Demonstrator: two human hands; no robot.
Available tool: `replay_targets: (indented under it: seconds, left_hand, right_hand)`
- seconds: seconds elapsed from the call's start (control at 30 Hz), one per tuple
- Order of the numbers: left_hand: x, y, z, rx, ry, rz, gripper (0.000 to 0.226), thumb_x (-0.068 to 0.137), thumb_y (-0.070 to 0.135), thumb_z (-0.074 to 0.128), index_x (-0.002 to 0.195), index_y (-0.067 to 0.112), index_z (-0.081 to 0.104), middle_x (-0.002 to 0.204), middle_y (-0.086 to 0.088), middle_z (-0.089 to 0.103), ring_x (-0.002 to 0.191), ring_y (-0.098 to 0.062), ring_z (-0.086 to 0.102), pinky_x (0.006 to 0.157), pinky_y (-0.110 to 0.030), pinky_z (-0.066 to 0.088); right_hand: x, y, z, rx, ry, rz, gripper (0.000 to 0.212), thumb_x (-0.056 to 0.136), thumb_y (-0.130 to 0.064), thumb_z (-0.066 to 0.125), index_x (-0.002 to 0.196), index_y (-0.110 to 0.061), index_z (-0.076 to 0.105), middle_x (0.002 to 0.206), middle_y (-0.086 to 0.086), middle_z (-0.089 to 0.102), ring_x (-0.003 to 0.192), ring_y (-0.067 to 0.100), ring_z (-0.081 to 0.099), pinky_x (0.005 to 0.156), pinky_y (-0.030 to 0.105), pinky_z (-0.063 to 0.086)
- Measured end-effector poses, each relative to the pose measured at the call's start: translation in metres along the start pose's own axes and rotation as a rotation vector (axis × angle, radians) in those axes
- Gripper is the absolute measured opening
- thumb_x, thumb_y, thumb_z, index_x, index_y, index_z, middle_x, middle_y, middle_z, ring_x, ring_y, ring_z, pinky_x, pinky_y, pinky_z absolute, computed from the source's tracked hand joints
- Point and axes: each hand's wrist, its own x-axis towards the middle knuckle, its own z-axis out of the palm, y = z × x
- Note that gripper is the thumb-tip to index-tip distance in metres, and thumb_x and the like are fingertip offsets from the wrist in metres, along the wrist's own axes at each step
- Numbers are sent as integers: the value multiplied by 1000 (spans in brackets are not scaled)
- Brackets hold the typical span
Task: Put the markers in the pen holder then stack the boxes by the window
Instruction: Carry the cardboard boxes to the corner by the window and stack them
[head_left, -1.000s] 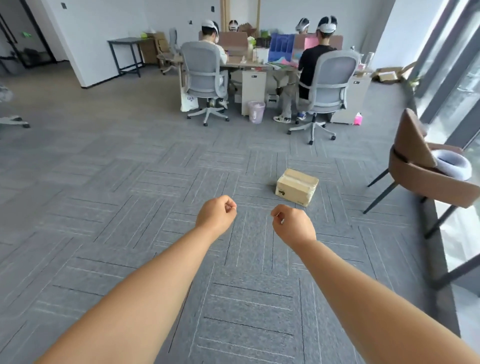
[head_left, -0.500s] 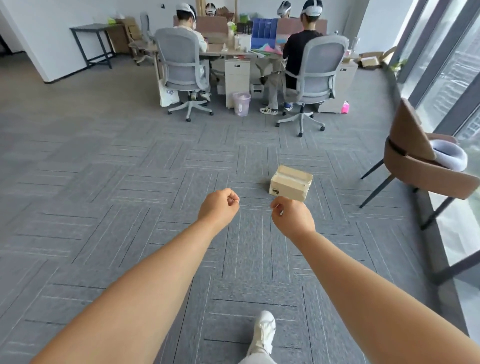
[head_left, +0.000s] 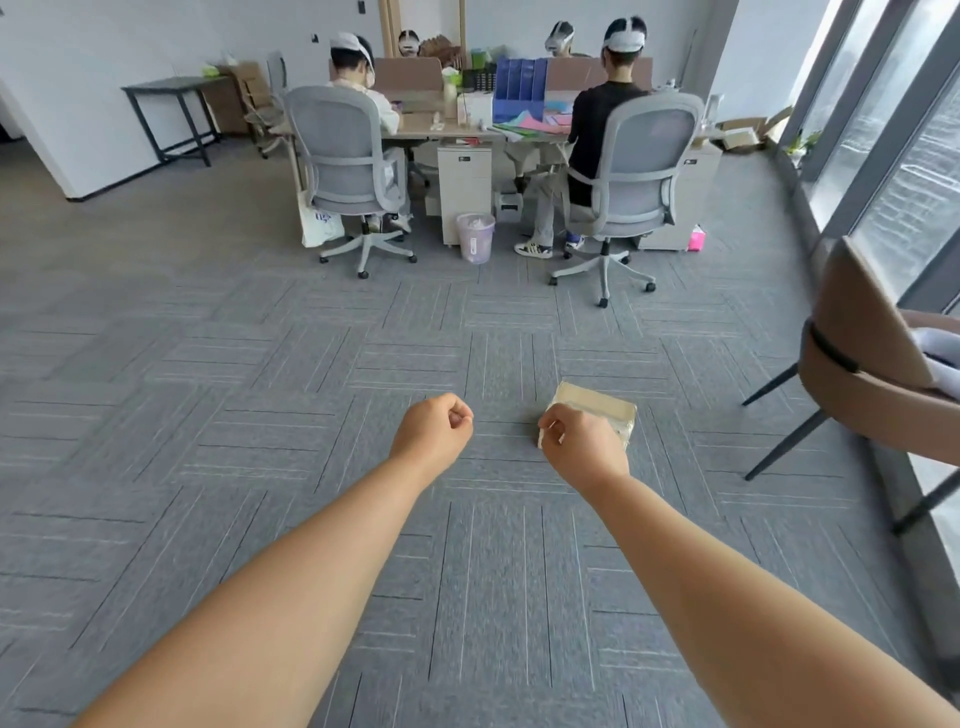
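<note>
A small cardboard box (head_left: 602, 408) lies on the grey carpet ahead, partly hidden behind my right hand (head_left: 582, 441). That hand is held out in a loose fist in front of the box, with nothing in it. My left hand (head_left: 434, 431) is a closed fist to the left of it, also holding nothing. Further open cardboard boxes (head_left: 743, 132) sit on the floor by the window (head_left: 904, 171) at the far right. No markers or pen holder can be made out.
A brown chair (head_left: 872, 374) with black legs stands at the right, next to the window. Ahead, people sit on grey office chairs (head_left: 639, 171) at a desk (head_left: 467, 132), with a pink bin (head_left: 475, 236) below. A dark side table (head_left: 171, 104) stands at the far left.
I have come closer to the box, which now sits lower in view, behind my right hand. Both fists stay held out in front. The shoe seen earlier is gone from view.
</note>
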Motion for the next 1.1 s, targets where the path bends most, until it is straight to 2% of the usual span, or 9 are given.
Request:
replay_targets:
  seconds: [0.2,0.53,0.87,1.1]
  left_hand:
    - [87,18,24,-19,-35,-6,9,89,17,54,82,19,59,71,10,53,70,-12,52,64,-25,42]
    - [244,53,78,-20,-146,95,8,88,18,55,84,17,62,74,7,56,74,-15,53,67,-24,40]
    - [432,83,122,19,-264,198,10,90,17,53,89,15,63,81,2,59,76,-15,54,66,-26,42]
    - [504,97,167,24,-368,243,9,89,16,54,84,15,62,80,0,59,76,-16,54,68,-25,43]
  right_hand:
    - [89,28,-24,-56,45,57,25,87,-14,49,106,-17,66,101,6,72,95,29,63,74,31,48]
    - [214,70,-25,-66,105,195,26,88,-14,47,103,-22,66,102,4,71,92,27,65,73,32,51]
    - [373,100,-23,-87,157,318,28,89,-13,47,108,-19,66,103,2,72,93,24,65,73,31,54]
    - [435,134,-20,-82,132,402,29,89,-11,45,108,-19,66,104,3,71,93,24,65,72,30,52]
